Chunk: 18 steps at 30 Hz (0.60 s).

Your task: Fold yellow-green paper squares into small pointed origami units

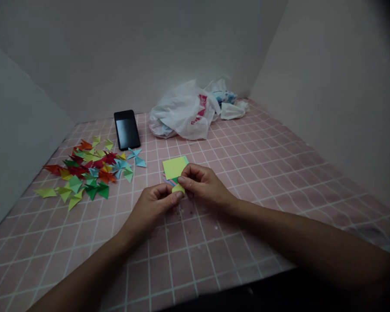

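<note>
A small folded piece of yellow paper [178, 189] is pinched between my two hands, above the pink checked cloth. My left hand [157, 199] grips its lower left side, thumb on top. My right hand [204, 184] has thumb and fingers closed at its upper right edge; the fingers partly hide the paper. Just behind the hands lies a stack of square coloured paper [175, 167], yellow on top, with green, pink and blue edges showing beneath. Off to the left spreads a pile of folded paper cranes [91, 164] in red, orange, yellow, green and blue.
A black phone [127, 130] lies behind the cranes. Toward the back wall sits a crumpled white plastic bag [185, 110] with red print, beside a blue-patterned packet [225, 96] and a white crumpled item [233, 111]. Walls bound the pink checked cloth [263, 173] on three sides.
</note>
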Tool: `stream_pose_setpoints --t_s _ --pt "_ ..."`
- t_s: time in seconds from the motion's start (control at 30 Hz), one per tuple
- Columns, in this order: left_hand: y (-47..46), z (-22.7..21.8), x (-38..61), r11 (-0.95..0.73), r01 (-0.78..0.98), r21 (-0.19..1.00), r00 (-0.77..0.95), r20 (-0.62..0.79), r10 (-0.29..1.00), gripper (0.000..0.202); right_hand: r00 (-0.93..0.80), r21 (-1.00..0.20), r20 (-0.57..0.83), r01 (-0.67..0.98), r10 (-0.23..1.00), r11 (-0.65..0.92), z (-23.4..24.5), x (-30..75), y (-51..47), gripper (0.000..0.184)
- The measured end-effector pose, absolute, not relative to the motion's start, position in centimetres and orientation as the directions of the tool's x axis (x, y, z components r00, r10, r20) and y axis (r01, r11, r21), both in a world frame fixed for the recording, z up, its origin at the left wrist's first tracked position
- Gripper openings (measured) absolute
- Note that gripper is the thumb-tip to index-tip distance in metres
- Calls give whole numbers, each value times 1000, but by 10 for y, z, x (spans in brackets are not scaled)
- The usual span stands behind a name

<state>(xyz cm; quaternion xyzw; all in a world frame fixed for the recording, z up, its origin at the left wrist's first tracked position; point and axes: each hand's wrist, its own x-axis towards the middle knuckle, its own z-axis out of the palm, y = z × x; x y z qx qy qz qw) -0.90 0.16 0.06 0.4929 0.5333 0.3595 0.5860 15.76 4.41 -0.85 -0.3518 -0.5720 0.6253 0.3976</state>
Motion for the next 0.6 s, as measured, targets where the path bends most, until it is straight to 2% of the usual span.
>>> stream_pose_setpoints --t_s 0.13,0.3,0.5,0.6 --pt "1 2 -8 243 112 964 135 -257 957 31 -480 -997 4 -68 877 -33 -9 158 44 31" --pt "3 4 -8 196 97 976 53 -201 978 26 -361 -978 56 -210 931 -22 -11 158 46 26" --pt "5 0 -14 48 44 998 -140 -41 989 18 -354 -965 20 -253 935 -75 -10 157 46 25" --pt "6 -2 -12 43 -29 999 -150 -46 988 16 -360 -952 0 -285 933 -110 -12 155 44 25"
